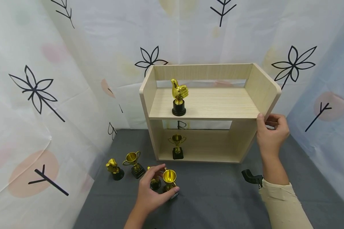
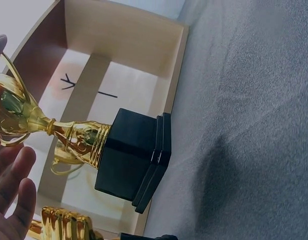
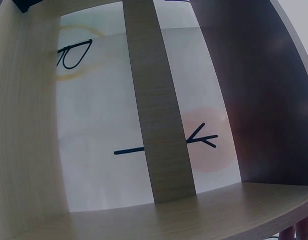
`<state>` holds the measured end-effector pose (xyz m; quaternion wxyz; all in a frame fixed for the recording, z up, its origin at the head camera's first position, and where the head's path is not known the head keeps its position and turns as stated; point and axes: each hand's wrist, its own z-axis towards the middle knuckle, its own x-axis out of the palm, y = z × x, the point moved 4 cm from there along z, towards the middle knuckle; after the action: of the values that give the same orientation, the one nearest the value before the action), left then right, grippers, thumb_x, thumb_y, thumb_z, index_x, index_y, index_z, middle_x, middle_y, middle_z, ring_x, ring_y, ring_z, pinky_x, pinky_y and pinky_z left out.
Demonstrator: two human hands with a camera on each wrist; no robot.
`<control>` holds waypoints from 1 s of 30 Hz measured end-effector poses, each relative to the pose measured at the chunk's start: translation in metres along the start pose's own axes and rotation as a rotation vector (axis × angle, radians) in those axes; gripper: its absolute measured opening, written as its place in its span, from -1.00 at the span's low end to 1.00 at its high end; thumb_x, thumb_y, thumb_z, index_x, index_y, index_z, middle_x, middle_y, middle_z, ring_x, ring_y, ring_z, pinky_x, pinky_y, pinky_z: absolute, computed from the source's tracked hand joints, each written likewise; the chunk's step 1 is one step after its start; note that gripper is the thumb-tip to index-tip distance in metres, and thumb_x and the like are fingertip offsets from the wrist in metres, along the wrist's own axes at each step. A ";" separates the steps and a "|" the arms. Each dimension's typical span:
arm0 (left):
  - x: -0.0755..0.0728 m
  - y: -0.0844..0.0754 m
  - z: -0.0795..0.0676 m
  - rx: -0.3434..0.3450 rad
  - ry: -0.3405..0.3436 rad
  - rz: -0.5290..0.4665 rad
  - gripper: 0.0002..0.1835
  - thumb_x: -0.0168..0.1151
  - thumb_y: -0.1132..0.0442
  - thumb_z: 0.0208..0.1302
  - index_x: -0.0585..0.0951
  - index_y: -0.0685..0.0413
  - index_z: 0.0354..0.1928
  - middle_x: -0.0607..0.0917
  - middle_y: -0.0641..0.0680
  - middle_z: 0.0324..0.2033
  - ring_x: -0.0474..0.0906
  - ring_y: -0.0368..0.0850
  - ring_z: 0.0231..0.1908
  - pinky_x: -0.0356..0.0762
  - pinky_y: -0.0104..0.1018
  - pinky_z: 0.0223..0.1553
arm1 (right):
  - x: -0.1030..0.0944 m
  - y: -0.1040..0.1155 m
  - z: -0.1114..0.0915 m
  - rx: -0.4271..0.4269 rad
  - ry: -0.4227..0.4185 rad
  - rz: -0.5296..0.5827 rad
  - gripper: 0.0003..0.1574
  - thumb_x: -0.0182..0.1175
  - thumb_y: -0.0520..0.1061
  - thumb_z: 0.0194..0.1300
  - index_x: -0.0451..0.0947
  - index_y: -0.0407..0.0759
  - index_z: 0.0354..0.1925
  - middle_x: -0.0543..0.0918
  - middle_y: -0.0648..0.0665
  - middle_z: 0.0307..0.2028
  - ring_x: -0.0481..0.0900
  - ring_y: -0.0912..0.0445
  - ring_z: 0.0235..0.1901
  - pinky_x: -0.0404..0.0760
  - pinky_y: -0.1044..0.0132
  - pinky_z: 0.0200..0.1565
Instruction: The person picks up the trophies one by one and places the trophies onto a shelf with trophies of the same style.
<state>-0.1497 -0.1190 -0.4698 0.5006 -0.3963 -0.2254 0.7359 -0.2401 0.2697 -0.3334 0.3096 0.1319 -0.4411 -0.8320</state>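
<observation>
My left hand point(image 1: 153, 190) has its thumb and fingers at the two handles of a gold trophy cup point(image 1: 169, 176). In the left wrist view that cup's black square base point(image 2: 128, 155) stands close over the cloth. Just behind the fingers is a gold thumbs-up trophy point(image 2: 68, 225), partly hidden by the hand in the head view. My right hand point(image 1: 273, 133) grips the right side panel of a two-tier wooden shelf point(image 1: 206, 101), thumb on its front edge. Only a few fingertips point(image 3: 304, 230) show in the right wrist view.
On the shelf's upper tier stands a gold thumbs-up trophy point(image 1: 179, 97); a small trophy cup point(image 1: 177, 146) stands on the lower tier. Another cup point(image 1: 134, 163) and a gold figure trophy point(image 1: 114, 168) are at left on the grey cloth point(image 1: 212, 194). Patterned curtains hang behind.
</observation>
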 end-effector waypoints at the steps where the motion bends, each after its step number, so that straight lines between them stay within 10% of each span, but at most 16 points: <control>1: 0.001 0.000 0.000 -0.002 0.000 0.003 -0.13 0.81 0.08 -0.10 0.60 -0.14 0.33 0.73 -0.06 0.01 0.68 -0.21 -0.10 0.64 -0.32 -0.17 | 0.000 0.000 0.000 0.001 0.001 -0.002 -0.73 0.34 -0.13 0.38 0.64 -0.35 -0.14 0.55 0.38 -0.32 0.52 0.45 -0.32 0.46 0.52 -0.28; 30: 0.021 0.000 0.005 -0.082 -0.022 0.014 -0.17 0.77 -0.01 -0.03 0.60 -0.20 0.33 0.72 -0.12 0.02 0.66 -0.21 -0.08 0.62 -0.32 -0.11 | 0.000 0.002 -0.002 0.010 -0.008 0.040 -0.81 0.34 -0.14 0.37 0.64 -0.27 -0.20 0.56 0.34 -0.34 0.54 0.43 -0.33 0.48 0.52 -0.29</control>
<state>-0.1576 -0.0992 -0.4743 0.4762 -0.4101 -0.2580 0.7338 -0.2388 0.2679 -0.3329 0.3239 0.1211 -0.4490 -0.8239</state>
